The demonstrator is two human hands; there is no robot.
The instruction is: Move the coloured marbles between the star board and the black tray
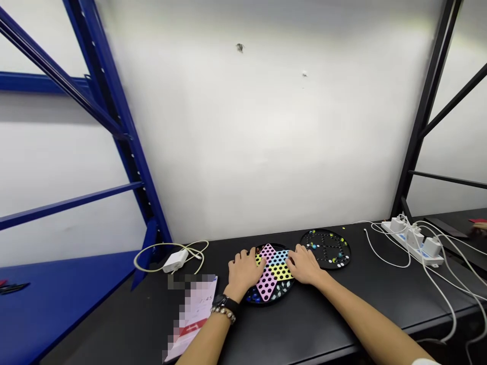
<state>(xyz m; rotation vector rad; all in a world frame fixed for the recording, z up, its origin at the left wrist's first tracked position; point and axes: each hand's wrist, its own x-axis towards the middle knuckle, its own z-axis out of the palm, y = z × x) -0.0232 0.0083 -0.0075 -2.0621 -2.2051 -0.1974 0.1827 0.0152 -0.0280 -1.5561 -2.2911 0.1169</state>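
Note:
A Chinese checkers board (279, 271) with a pink, yellow and blue star full of black holes lies over a round black tray (264, 302). Dark blue and clear marbles (282, 289) show in the tray's gaps around the star. My left hand (244, 271) covers the star's left side, its thumb on the surface and its fingers curled at the edge. At the right edge, my right hand (305, 263) grips with bent fingers and thumb. Both palms hide the undersides of the points they hold.
Behind my right hand lies a second round black board (327, 248) with marbles around it. A tablet (196, 317) is left of my left forearm, near a white charger (175, 260) with its cable. Right stands a power strip (413, 242) with tangled cords. A wall (274, 152) rises behind.

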